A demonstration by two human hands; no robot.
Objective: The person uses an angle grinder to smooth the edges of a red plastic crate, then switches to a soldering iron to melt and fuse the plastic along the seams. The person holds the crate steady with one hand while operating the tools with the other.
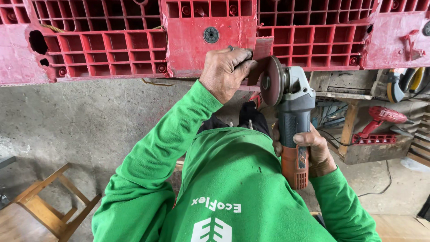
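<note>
Nearest, the right hand point(313, 150) is wrapped around the orange-and-grey body of an angle grinder point(292, 121), its round disc upright. Beyond it, the left hand point(224, 71) pinches a small flat red plastic piece point(262, 49) against the disc's face. Farther off, the big red ribbed plastic pallet point(197, 36) stands along the grey concrete floor point(89, 116); a red power drill point(380, 117) rests at the right.

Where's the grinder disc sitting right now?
In the head view, centre-right: the disc of the angle grinder, gripped by the right hand, stands beside the small red piece that the left hand pinches at the red plastic pallet.
</note>
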